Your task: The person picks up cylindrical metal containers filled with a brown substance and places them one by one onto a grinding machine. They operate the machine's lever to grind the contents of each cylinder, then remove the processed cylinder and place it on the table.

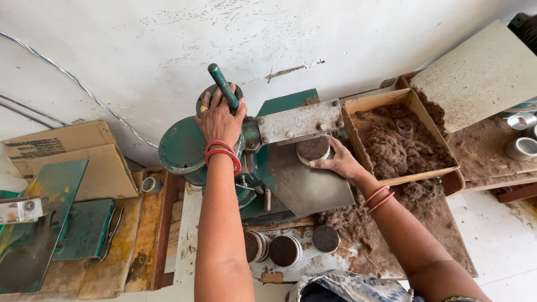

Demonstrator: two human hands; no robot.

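My left hand [219,118] is closed around the green handle [223,85] of a green hand press [184,146], gripping it from above. My right hand [340,162] rests on the press's grey metal plate [305,187], its fingers holding a round metal ring filled with dark brown powder [312,149] under the bolted steel plate [299,120]. Both wrists wear red and orange bangles. Three filled round rings [285,250] lie on the bench below the press, close to my body.
A cardboard tray of brown powder [400,137] stands right of the press, with loose powder spilled around it. Empty metal rings [521,148] sit far right. A cardboard box [67,146], a second green plate and tongs [111,234] lie at left. A white wall stands behind.
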